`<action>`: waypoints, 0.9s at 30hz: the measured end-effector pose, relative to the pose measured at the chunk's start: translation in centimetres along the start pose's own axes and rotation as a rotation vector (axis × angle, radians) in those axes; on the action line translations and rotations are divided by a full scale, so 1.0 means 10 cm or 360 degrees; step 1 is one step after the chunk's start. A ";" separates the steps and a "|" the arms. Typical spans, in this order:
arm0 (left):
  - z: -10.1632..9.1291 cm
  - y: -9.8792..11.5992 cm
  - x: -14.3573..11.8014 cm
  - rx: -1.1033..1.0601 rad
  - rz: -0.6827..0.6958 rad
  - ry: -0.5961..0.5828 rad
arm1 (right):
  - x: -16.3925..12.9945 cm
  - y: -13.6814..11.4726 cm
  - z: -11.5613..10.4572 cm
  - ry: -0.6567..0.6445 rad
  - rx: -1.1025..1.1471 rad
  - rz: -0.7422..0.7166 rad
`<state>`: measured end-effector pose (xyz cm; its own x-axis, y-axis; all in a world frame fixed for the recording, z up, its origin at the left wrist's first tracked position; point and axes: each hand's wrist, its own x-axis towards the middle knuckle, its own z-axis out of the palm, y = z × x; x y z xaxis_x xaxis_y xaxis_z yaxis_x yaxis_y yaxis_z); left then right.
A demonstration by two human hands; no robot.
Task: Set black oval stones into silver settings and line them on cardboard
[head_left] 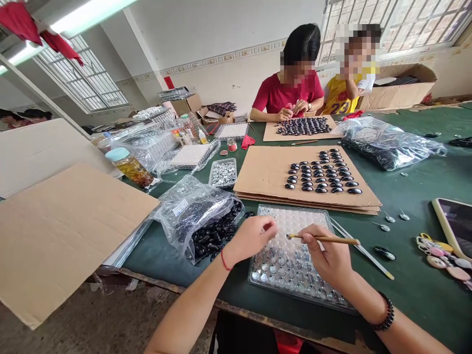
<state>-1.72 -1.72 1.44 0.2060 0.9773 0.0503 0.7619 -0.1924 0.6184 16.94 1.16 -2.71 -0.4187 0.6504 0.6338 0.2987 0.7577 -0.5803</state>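
Green felt worktop [424, 290], cluttered. Clear plastic blister tray [295, 255], dimpled, partly filled with silvery discs, at near edge. Left hand [250, 238]: fingers pinched narrow over tray's upper left cells. Right hand [328, 255]: fingers closed round thin wooden stick [324, 239], lying level. Crinkled bag of glossy black oval stones [206, 221] just left; cardboard sheet [265, 172] with stone rows behind.

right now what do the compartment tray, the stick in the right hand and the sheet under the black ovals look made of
Tray: clear moulded plastic, glossy; the green table shows through its dimpled cells.
Stick in the right hand: looks like wood or bamboo, tan and matte, thin; which one is unclear.
Sheet: brown corrugated cardboard, dull, stacked layers visible at its front edge.
Black ovals: shiny, perhaps glass or plastic.
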 end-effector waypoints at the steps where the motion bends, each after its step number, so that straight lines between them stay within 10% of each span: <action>1: -0.05 -0.04 -0.04 0.0048 -0.0063 0.0094 | 0.00 0.00 0.00 0.0011 0.0016 -0.0017; 5: -0.26 -0.28 -0.26 0.0402 -0.0204 0.0334 | 0.01 -0.02 -0.02 0.0092 0.0061 -0.0020; 11: -0.27 -0.55 -0.54 0.0712 -0.0349 0.0096 | 0.00 -0.06 -0.03 0.0031 0.0113 -0.0040; 27: -0.25 -0.57 -0.68 0.1005 -0.0574 0.0162 | 0.02 -0.04 -0.01 -0.0026 0.0130 -0.0043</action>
<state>-9.01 -7.01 -0.51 -0.1592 0.9870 0.0207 0.9865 0.1582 0.0424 16.77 0.97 -2.29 -0.4396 0.6284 0.6418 0.2165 0.7676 -0.6033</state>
